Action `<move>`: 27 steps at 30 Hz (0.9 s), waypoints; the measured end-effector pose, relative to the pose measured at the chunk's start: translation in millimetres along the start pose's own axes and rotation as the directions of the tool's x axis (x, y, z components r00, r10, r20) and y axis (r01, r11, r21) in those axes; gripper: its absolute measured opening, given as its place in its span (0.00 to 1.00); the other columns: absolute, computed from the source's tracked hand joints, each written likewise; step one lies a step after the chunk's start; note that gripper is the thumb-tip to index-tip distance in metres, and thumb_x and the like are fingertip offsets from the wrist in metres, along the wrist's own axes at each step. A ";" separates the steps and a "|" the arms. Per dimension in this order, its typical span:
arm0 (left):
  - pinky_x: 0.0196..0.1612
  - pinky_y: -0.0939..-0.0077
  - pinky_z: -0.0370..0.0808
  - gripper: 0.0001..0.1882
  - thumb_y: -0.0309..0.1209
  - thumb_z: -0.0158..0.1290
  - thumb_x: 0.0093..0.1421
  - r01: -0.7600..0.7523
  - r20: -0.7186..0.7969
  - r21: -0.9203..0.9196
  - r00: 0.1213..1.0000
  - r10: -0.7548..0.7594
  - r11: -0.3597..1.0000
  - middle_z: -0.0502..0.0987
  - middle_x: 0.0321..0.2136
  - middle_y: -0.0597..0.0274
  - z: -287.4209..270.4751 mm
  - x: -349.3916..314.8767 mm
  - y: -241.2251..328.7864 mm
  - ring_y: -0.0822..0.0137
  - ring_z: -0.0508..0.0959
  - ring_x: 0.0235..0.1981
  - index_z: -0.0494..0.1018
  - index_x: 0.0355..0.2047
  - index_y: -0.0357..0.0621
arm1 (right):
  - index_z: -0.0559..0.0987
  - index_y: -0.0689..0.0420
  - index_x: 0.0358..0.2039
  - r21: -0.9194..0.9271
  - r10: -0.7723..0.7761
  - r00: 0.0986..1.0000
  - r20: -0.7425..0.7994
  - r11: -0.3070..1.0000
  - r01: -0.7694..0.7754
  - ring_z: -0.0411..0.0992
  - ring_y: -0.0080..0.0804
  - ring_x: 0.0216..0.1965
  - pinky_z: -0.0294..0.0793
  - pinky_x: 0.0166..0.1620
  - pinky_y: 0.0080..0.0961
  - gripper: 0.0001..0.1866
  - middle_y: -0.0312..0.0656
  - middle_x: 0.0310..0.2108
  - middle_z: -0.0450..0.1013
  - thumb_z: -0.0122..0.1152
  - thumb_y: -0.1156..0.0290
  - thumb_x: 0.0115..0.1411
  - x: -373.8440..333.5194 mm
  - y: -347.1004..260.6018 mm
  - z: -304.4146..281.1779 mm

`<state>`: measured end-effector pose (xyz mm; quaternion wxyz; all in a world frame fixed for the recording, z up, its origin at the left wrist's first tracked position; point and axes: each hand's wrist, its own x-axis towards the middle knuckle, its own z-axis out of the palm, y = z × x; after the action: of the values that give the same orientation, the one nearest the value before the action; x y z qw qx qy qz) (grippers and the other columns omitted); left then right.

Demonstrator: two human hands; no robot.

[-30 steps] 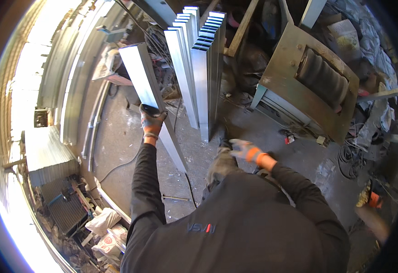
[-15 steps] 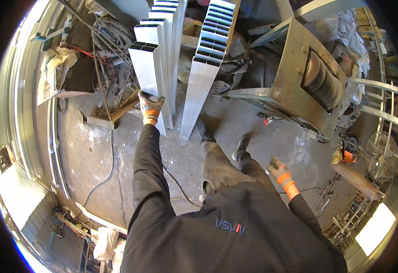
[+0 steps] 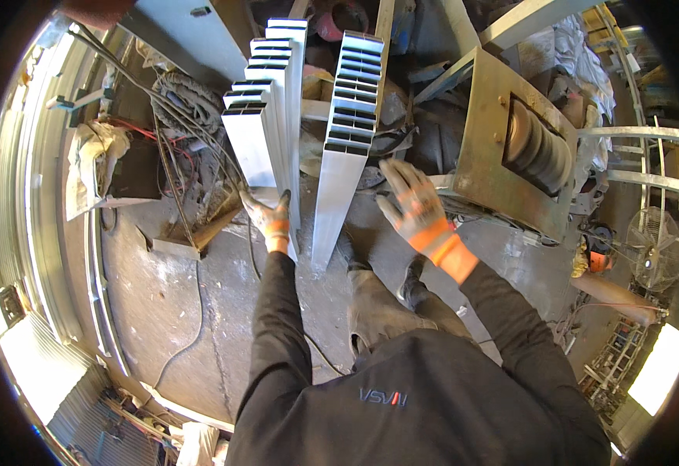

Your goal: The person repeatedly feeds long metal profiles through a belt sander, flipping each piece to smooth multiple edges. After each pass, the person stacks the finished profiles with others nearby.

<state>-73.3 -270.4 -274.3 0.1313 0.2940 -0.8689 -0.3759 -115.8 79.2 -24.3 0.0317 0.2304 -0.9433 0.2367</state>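
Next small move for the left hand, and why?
I'd probably ease the left hand off slowly: its fingers and thumb look spread against the nearest hollow metal profile of the left-hand row, which seems to lean on those behind it. The right hand is open and apart from the profiles, so it looks free to steady them.

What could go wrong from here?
The left row of metal tubes stands on end, so an uneven push from the left hand at its front might topple it. The right row could tip too; the open right hand seems clear of it. The cable on the floor could trip the legs nearby.
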 end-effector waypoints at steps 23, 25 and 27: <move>0.64 0.54 0.85 0.52 0.23 0.84 0.52 0.673 0.835 -0.520 0.530 0.147 0.526 0.79 0.68 0.52 -49.2 -276.3 169.5 0.57 0.80 0.65 0.71 0.75 0.47 | 0.75 0.58 0.66 0.419 -0.046 0.998 -0.044 0.906 0.060 0.77 0.52 0.66 0.78 0.69 0.46 0.34 0.48 0.63 0.76 0.79 0.65 0.62 -232.9 28.4 -96.1; 0.66 0.50 0.85 0.58 0.21 0.85 0.50 0.970 0.971 -0.238 0.238 0.013 0.042 0.78 0.70 0.52 -52.5 -332.7 187.3 0.57 0.77 0.69 0.67 0.79 0.49 | 0.74 0.55 0.70 0.533 0.044 0.998 -0.047 0.846 -0.013 0.76 0.51 0.68 0.76 0.71 0.47 0.35 0.48 0.64 0.76 0.78 0.65 0.64 -313.8 36.5 -134.6; 0.67 0.49 0.84 0.61 0.21 0.86 0.48 0.803 0.925 -0.370 0.367 0.100 0.468 0.78 0.69 0.52 -41.6 -387.8 220.5 0.56 0.78 0.68 0.65 0.80 0.49 | 0.71 0.55 0.75 0.631 0.170 0.981 -0.091 0.772 -0.076 0.73 0.50 0.72 0.74 0.74 0.47 0.40 0.49 0.69 0.73 0.78 0.63 0.65 -376.8 51.2 -162.4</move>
<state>161.9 62.2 -87.6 -0.3084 0.1760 -0.4256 -0.8323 189.3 352.3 33.8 0.0053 0.1482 -0.8199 0.5529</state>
